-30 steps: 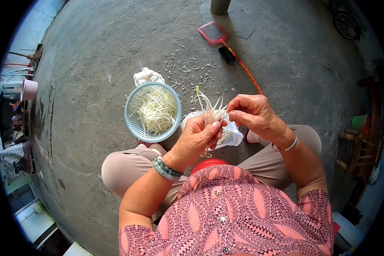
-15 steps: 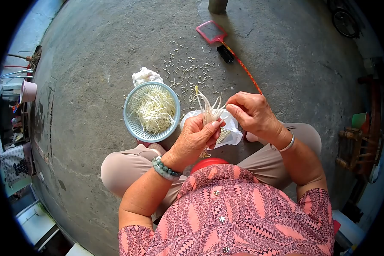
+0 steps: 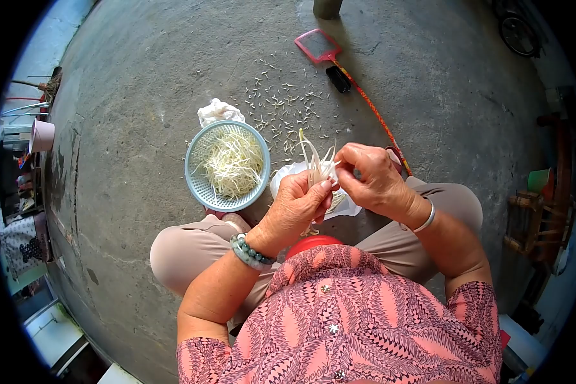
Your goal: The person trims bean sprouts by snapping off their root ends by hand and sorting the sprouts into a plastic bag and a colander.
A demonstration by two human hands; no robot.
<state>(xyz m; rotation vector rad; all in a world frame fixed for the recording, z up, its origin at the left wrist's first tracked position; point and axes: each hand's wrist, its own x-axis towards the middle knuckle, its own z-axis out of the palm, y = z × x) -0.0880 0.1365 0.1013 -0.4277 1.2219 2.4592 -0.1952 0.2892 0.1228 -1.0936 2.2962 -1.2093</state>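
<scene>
My left hand [image 3: 301, 203] is closed around a bunch of long white bean sprouts [image 3: 319, 165], which fan upward out of the fist. At the right edge of the bunch, the thumb and forefinger of my right hand [image 3: 379, 181] are pinched together on a sprout; the exact tip is hidden by the fingers. Under both hands lies an open white plastic bag [image 3: 347, 206] with more sprouts in it, partly covered. To the left stands a light blue plastic colander [image 3: 194, 176] holding a heap of bean sprouts [image 3: 233, 164].
Small sprout bits [image 3: 288, 112] are scattered over the concrete floor [image 3: 141, 83]. A crumpled white bag [image 3: 219, 111] sits behind the colander. Beyond lie a pink fly swatter [image 3: 318, 46] with a long handle and a black object [image 3: 338, 79]. Something red [image 3: 313, 243] shows between my legs.
My right hand has come slightly left and down, its fingertips now at the bunch's edge. My left hand still grips the sprouts, and the bunch has shifted a little.
</scene>
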